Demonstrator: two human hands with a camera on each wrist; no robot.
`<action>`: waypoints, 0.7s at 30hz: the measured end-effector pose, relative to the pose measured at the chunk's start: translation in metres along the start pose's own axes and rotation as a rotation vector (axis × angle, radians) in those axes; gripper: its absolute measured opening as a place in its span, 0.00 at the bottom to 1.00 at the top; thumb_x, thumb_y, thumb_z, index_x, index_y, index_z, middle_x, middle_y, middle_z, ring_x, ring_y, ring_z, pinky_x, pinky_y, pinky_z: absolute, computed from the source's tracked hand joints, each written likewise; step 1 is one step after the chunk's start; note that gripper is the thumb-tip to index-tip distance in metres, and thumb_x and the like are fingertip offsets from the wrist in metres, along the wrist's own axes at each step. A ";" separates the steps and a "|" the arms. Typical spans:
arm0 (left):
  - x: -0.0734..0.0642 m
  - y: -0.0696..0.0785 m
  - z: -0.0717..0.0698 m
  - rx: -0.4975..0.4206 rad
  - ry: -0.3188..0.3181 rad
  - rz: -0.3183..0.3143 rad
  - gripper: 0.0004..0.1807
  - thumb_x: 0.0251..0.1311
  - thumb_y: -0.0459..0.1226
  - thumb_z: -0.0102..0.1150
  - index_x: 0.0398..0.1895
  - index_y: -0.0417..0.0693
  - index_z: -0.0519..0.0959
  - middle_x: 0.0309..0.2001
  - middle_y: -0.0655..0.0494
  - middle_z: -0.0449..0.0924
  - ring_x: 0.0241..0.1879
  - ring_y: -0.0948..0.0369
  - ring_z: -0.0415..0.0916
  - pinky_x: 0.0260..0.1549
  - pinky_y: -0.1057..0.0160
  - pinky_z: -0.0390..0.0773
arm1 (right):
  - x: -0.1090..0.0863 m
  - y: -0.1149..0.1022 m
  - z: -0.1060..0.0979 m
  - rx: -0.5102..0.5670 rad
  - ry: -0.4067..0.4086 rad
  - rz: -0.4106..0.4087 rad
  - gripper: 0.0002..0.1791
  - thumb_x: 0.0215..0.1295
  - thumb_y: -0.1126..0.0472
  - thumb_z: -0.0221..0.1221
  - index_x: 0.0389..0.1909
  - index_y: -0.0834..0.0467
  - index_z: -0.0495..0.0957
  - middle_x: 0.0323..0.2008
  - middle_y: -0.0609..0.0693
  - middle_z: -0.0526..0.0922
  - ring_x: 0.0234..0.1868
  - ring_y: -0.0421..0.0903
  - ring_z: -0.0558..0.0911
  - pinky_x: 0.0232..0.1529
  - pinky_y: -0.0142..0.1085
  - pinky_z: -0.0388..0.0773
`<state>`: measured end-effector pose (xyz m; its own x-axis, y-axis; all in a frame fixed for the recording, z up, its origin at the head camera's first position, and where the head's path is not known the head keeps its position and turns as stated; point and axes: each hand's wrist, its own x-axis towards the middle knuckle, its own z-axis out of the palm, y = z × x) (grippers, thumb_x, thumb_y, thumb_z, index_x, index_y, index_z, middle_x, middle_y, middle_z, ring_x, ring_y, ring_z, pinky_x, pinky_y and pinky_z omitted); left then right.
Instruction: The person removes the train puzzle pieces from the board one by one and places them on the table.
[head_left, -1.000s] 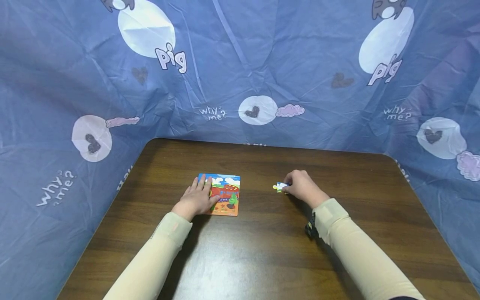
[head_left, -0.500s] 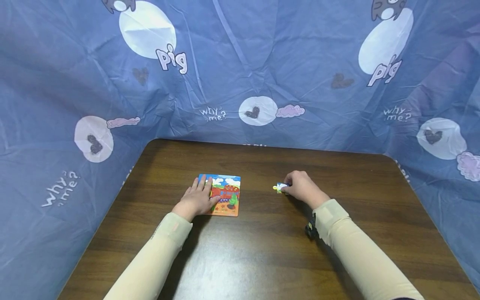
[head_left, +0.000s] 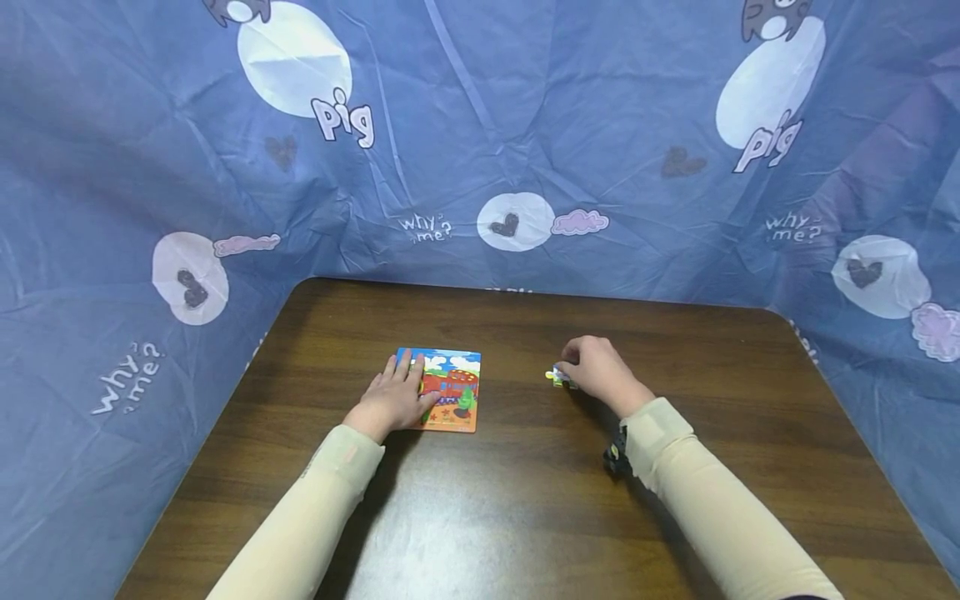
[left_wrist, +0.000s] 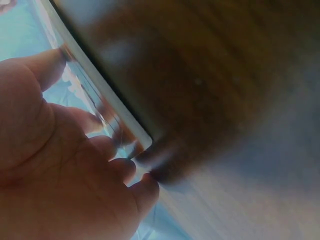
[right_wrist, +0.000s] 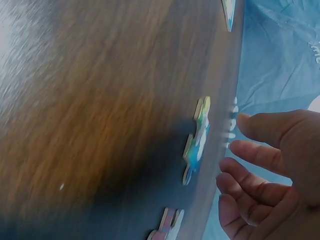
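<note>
A puzzle piece (right_wrist: 201, 139) lies just under the loose right hand (head_left: 602, 372), and the left hand (head_left: 391, 401) spreads on a picture puzzle (head_left: 456, 387).

A creased blue cartoon-printed cloth (head_left: 607, 150) hangs behind and beside the brown wood-grain, round-cornered table (head_left: 517, 467), whose near part bears white glare (head_left: 427, 550).

right hand (head_left: 602, 377) shifted slightly leftward in head view. fingertips, earlier at right end of puzzle piece (head_left: 559, 380), now overlap its upper edge; more of its lower right edge shows. right sleeve (head_left: 720, 500) and black wrist device (head_left: 615, 456) shifted along.
</note>
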<state>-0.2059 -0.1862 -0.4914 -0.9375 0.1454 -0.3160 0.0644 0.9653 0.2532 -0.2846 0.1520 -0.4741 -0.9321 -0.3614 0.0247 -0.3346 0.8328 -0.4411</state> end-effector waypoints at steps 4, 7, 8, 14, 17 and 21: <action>-0.001 0.000 -0.001 -0.005 -0.003 -0.001 0.45 0.78 0.56 0.43 0.82 0.38 0.42 0.80 0.37 0.34 0.78 0.40 0.32 0.72 0.40 0.45 | 0.001 -0.007 0.002 0.023 0.009 -0.015 0.10 0.66 0.59 0.67 0.39 0.63 0.86 0.34 0.52 0.85 0.37 0.50 0.83 0.43 0.46 0.79; -0.001 0.000 -0.001 -0.009 -0.003 -0.002 0.44 0.78 0.56 0.43 0.82 0.38 0.42 0.80 0.37 0.34 0.78 0.40 0.32 0.72 0.40 0.45 | 0.003 -0.014 0.003 0.065 0.010 -0.031 0.11 0.67 0.60 0.67 0.42 0.64 0.85 0.37 0.54 0.86 0.39 0.50 0.83 0.44 0.46 0.80; -0.001 0.000 -0.001 -0.011 -0.003 -0.002 0.44 0.78 0.56 0.43 0.82 0.38 0.42 0.80 0.37 0.34 0.78 0.40 0.32 0.72 0.40 0.45 | 0.004 -0.017 0.004 0.077 0.011 -0.033 0.11 0.67 0.60 0.67 0.43 0.64 0.85 0.38 0.54 0.86 0.40 0.50 0.83 0.44 0.46 0.80; -0.001 0.001 -0.001 -0.014 -0.003 -0.002 0.44 0.78 0.56 0.43 0.82 0.38 0.42 0.80 0.37 0.34 0.78 0.40 0.32 0.72 0.40 0.44 | 0.009 -0.031 0.008 0.165 -0.014 -0.039 0.14 0.66 0.61 0.68 0.47 0.66 0.84 0.38 0.54 0.86 0.38 0.49 0.84 0.41 0.43 0.82; -0.001 0.000 -0.001 -0.016 0.003 0.001 0.44 0.78 0.56 0.43 0.82 0.37 0.41 0.80 0.37 0.34 0.78 0.39 0.32 0.72 0.40 0.44 | 0.013 -0.037 0.012 0.217 -0.018 -0.038 0.15 0.64 0.62 0.70 0.48 0.66 0.85 0.37 0.53 0.86 0.37 0.48 0.84 0.40 0.41 0.82; 0.000 0.000 0.000 -0.018 0.011 0.007 0.45 0.78 0.55 0.44 0.82 0.37 0.41 0.80 0.37 0.34 0.78 0.39 0.33 0.72 0.40 0.45 | 0.017 -0.047 0.017 0.246 -0.017 -0.063 0.17 0.63 0.61 0.71 0.48 0.67 0.85 0.37 0.52 0.86 0.40 0.47 0.84 0.44 0.42 0.81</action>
<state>-0.2056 -0.1864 -0.4909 -0.9408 0.1493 -0.3042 0.0645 0.9602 0.2717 -0.2825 0.0993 -0.4684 -0.9072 -0.4183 0.0451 -0.3464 0.6818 -0.6444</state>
